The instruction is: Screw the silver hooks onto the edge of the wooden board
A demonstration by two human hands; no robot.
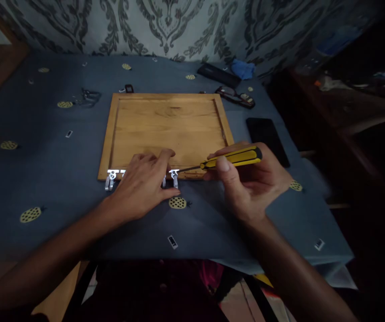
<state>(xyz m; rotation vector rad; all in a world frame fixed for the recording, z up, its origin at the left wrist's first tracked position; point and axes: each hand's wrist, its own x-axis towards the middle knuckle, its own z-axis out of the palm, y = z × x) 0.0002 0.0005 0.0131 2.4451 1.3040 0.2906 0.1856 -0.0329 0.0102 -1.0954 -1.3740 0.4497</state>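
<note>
A framed wooden panel [159, 123] lies flat on the table, with several metal hinges along its near edge. My left hand [142, 183] bends over this edge, fingers on the wood and thumb beside the rightmost hinge [175, 180], bracketing it. Another hinge [111, 180] shows left of the hand, and those in between are partly covered. My right hand [251, 179] is closed around a yellow and black screwdriver [234, 158]. The screwdriver slants nearly level, its tip at the rightmost hinge; whether it sits in a screw is too small to tell.
A dark phone [268, 139] lies right of the panel. Behind are eyeglasses [236, 96], a black case [218, 75] and a blue cloth [242, 69]. Small dark metal parts [90, 96] sit at the back left. The blue tablecloth [61, 174] has a pineapple print.
</note>
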